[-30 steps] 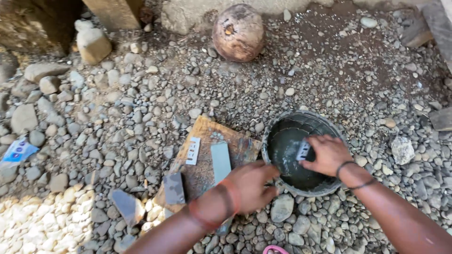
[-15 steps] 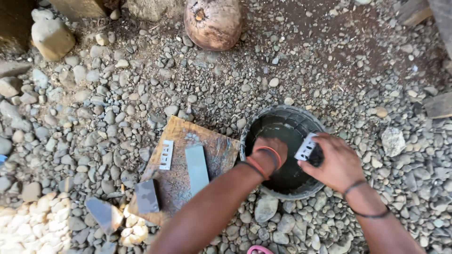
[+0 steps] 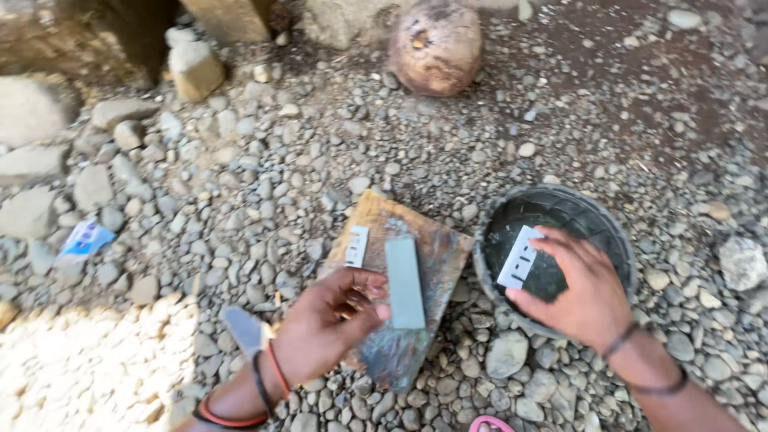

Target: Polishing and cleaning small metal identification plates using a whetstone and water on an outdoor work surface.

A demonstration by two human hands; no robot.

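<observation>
A wet wooden board (image 3: 424,264) lies on the gravel. On it rest a grey sharpening stone (image 3: 405,282) and a small white slotted blade (image 3: 357,246). My left hand (image 3: 332,320) hovers at the board's left edge, fingers curled and wet, fingertips close to the stone, holding nothing. My right hand (image 3: 580,292) is over a dark round bowl of water (image 3: 596,220) and pinches a second white slotted blade (image 3: 520,258) above the water.
A brown coconut (image 3: 436,44) sits at the top. Larger rocks (image 3: 192,68) lie at the upper left. A flat grey stone piece (image 3: 244,330) lies by my left wrist, a blue-white wrapper (image 3: 84,238) at the left. Gravel covers the ground.
My left hand has come out of the bowl and moved left to the board beside the stone. My right hand stays over the bowl with the blade.
</observation>
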